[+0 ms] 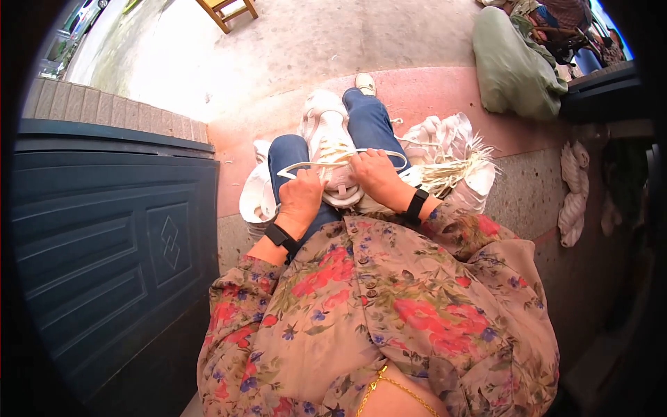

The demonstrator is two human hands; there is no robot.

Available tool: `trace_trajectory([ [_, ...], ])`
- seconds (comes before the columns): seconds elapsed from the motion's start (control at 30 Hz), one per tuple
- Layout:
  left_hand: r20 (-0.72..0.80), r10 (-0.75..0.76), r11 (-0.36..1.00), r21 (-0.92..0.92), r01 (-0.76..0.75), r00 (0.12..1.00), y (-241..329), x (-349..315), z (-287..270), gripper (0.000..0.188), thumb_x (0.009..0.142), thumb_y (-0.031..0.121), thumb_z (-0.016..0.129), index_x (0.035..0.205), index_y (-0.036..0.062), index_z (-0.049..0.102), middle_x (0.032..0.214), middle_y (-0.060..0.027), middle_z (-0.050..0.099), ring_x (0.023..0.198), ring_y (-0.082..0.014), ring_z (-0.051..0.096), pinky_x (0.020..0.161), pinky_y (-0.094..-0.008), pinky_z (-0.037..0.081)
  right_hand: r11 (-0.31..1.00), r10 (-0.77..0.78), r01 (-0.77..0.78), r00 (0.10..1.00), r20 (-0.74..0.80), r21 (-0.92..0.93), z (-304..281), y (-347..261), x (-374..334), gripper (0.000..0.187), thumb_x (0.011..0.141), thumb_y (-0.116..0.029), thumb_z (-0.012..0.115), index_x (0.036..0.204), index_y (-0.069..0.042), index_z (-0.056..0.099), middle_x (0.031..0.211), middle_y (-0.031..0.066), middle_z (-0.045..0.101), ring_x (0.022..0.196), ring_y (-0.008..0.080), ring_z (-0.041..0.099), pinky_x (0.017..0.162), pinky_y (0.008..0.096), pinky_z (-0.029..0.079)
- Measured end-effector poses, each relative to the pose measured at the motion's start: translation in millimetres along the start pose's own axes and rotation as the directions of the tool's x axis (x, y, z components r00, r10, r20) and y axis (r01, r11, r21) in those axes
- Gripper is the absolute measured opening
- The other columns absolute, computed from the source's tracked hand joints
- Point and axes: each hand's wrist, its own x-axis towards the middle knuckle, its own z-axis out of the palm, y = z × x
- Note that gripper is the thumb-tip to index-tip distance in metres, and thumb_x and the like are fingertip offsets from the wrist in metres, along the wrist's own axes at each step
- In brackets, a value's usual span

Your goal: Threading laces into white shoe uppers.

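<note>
A white sneaker (326, 132) rests on my lap between my jean-clad thighs, its toe pointing away from me. Across its upper part runs a cream shoelace (290, 167), looping out to both sides. My left hand (302, 198) is closed on the lace at the shoe's left, knuckles up. On the other side my right hand (379, 178) pinches the lace close to the shoe's opening. The fingertips of both hands are partly hidden. To my right lies a bundle of loose cream laces (455, 170) on top of more white shoes (438, 132).
More white shoes (256, 198) stand by my left thigh. A dark blue panelled door (111, 250) is close on the left. Ahead right sits a pale green sack (511, 69); a twisted white bundle (573, 191) lies at the right. A wooden stool (226, 12) stands far ahead.
</note>
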Motion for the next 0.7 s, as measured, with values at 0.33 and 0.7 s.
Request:
trace_trajectory([
  [0.33, -0.185, 0.15, 0.988, -0.007, -0.154, 0.971, 1, 10, -9, 0.01, 0.069, 0.007, 0.057, 0.078, 0.0051, 0.055, 0.092, -0.0112, 0.052, 0.065, -0.025, 0.059, 0.05, -0.0333, 0.049, 0.999, -0.049, 0.048, 0.998, 0.036, 0.023, -6, 12, -1, 0.01, 0.071, -0.006, 0.052, 0.081, -0.005, 0.052, 0.075, 0.0114, 0.057, 0.075, 0.0261, 0.054, 0.066, 0.0369, 0.041],
  [0.7, 0.229, 0.44, 0.884, 0.062, -0.464, 0.869, 6, 32, -9, 0.009, 0.07, 0.008, 0.055, 0.076, 0.0021, 0.058, 0.081, -0.0106, 0.051, 0.061, -0.0224, 0.06, 0.047, -0.0312, 0.048, 0.936, -0.129, 0.175, 0.978, 0.164, -0.305, -20, -4, 9, 0.011, 0.07, -0.017, 0.055, 0.067, -0.012, 0.065, 0.076, 0.0023, 0.055, 0.082, 0.0181, 0.048, 0.069, 0.0318, 0.033],
])
